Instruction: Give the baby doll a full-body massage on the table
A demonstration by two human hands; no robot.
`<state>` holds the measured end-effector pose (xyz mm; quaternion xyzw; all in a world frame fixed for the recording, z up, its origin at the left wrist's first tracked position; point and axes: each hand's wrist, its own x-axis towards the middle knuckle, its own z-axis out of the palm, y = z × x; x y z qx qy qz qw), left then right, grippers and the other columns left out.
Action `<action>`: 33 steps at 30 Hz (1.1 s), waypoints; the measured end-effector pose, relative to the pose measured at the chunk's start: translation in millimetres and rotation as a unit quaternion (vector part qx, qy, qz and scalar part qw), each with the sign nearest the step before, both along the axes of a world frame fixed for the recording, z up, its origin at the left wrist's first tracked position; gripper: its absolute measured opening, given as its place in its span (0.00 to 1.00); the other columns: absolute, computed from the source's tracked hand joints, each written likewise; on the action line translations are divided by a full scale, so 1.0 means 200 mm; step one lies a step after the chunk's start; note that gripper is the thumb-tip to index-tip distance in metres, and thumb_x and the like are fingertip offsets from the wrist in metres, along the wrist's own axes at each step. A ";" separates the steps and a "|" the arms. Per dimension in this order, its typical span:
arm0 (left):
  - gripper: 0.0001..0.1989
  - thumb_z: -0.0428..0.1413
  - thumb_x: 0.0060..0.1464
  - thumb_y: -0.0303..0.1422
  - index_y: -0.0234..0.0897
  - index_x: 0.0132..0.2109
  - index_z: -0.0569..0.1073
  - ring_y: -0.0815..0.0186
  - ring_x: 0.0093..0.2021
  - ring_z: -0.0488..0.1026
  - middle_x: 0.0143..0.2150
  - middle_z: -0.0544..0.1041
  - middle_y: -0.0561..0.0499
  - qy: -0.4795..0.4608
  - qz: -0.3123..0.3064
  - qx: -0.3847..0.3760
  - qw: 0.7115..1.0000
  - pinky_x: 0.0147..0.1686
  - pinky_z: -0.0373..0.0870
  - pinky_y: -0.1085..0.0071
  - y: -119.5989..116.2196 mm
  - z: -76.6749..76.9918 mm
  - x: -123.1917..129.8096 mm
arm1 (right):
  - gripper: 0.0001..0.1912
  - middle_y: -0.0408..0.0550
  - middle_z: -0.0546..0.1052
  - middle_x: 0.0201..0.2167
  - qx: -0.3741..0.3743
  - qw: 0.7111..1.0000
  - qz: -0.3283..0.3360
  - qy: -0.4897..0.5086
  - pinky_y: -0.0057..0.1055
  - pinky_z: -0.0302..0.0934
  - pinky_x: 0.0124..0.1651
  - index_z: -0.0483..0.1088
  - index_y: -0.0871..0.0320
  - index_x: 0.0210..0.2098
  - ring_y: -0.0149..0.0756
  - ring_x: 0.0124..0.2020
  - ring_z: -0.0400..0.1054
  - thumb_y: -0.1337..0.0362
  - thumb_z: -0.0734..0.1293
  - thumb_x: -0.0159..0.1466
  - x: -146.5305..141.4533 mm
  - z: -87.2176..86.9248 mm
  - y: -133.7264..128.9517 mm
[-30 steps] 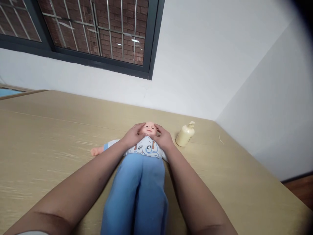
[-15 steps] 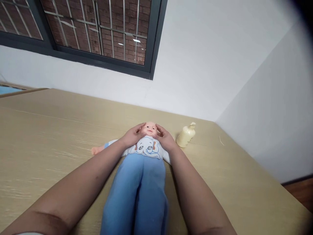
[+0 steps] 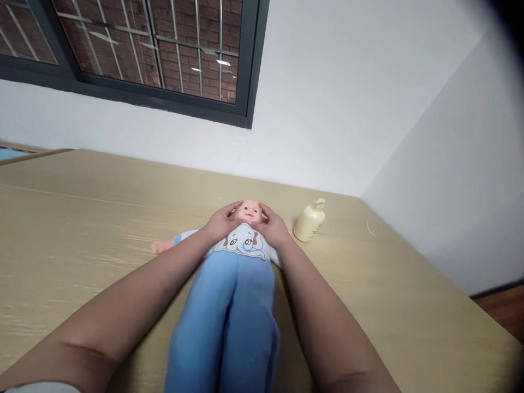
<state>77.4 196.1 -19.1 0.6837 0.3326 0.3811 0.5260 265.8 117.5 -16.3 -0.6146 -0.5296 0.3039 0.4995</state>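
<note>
A baby doll (image 3: pixel 245 245) lies on its back on the wooden table, in a white top with an elephant print and blue trousers. My left hand (image 3: pixel 222 222) cups one side of its head, fingers curved along the cheek and temple. On the other side, my right hand (image 3: pixel 273 225) cups the head in the same way, its thumb near the chin. Between both hands the doll's face stays visible. One doll arm sticks out past my left forearm; the other is mostly hidden behind my right forearm.
A cream pump bottle (image 3: pixel 310 222) stands upright on the table (image 3: pixel 102 218), right of my right hand. Farther right lies a thin pale strand (image 3: pixel 370 228). White walls (image 3: pixel 319 109) and a dark-framed barred window (image 3: pixel 164 98) rise behind the table.
The camera view has shifted slightly, so things appear a little higher and to the left. Both hands stay at the doll's head.
</note>
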 end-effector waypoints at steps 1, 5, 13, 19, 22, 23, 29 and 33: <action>0.43 0.69 0.46 0.42 0.37 0.68 0.67 0.49 0.58 0.74 0.62 0.74 0.39 0.006 -0.001 0.009 1.000 0.57 0.73 0.57 0.00 0.00 0.00 | 0.51 0.53 0.70 0.65 0.002 1.000 -0.004 0.005 0.45 0.67 0.62 0.60 0.51 0.68 0.48 0.61 0.70 0.50 0.80 0.50 0.00 0.00 0.00; 0.42 0.67 0.49 0.46 0.39 0.68 0.66 0.49 0.60 0.73 0.63 0.74 0.40 0.031 -0.009 0.035 0.999 0.57 0.73 0.57 0.01 0.01 -0.01 | 0.50 0.54 0.68 0.66 0.015 0.998 0.006 0.057 0.44 0.65 0.63 0.61 0.53 0.68 0.48 0.63 0.68 0.52 0.80 0.50 0.00 -0.01 0.01; 0.39 0.61 0.56 0.53 0.35 0.67 0.67 0.48 0.61 0.71 0.65 0.71 0.39 0.004 -0.022 0.020 1.000 0.60 0.70 0.55 -0.02 0.03 -0.05 | 0.36 0.50 0.68 0.67 0.052 0.990 0.055 0.120 0.44 0.59 0.68 0.67 0.53 0.63 0.44 0.66 0.65 0.50 0.74 0.59 0.06 -0.06 0.04; 0.46 0.68 0.46 0.49 0.39 0.69 0.65 0.46 0.56 0.76 0.58 0.77 0.39 0.038 -0.011 -0.006 0.999 0.53 0.75 0.53 -0.01 0.03 -0.05 | 0.51 0.51 0.65 0.69 0.005 0.999 0.024 0.036 0.45 0.59 0.68 0.58 0.50 0.70 0.49 0.67 0.63 0.47 0.79 0.52 0.02 -0.01 0.01; 0.48 0.70 0.43 0.46 0.40 0.69 0.64 0.46 0.51 0.79 0.55 0.79 0.39 0.028 -0.018 -0.030 0.999 0.48 0.78 0.54 -0.01 0.03 -0.04 | 0.57 0.53 0.64 0.69 -0.022 0.999 0.016 0.034 0.45 0.61 0.67 0.54 0.51 0.71 0.51 0.67 0.63 0.48 0.80 0.48 -0.01 0.03 -0.02; 0.47 0.71 0.43 0.46 0.40 0.69 0.65 0.47 0.51 0.79 0.54 0.79 0.40 0.023 -0.018 -0.031 0.999 0.48 0.78 0.55 -0.01 0.03 -0.04 | 0.57 0.53 0.65 0.69 -0.027 0.999 0.012 0.035 0.45 0.61 0.67 0.55 0.52 0.71 0.50 0.67 0.63 0.49 0.80 0.48 -0.02 0.05 -0.03; 0.45 0.70 0.44 0.45 0.39 0.67 0.67 0.48 0.54 0.77 0.55 0.79 0.41 0.023 -0.009 -0.019 1.000 0.52 0.76 0.57 0.00 0.03 -0.03 | 0.54 0.56 0.64 0.69 -0.030 0.998 -0.008 0.047 0.45 0.62 0.66 0.57 0.54 0.70 0.50 0.67 0.62 0.49 0.80 0.49 -0.05 0.06 -0.04; 0.45 0.69 0.45 0.46 0.37 0.67 0.67 0.48 0.56 0.76 0.59 0.77 0.39 0.028 -0.012 0.000 1.000 0.56 0.73 0.55 0.01 0.01 -0.04 | 0.51 0.56 0.67 0.67 -0.025 0.999 -0.016 0.038 0.45 0.64 0.65 0.59 0.54 0.68 0.50 0.65 0.65 0.49 0.79 0.51 -0.03 0.03 -0.04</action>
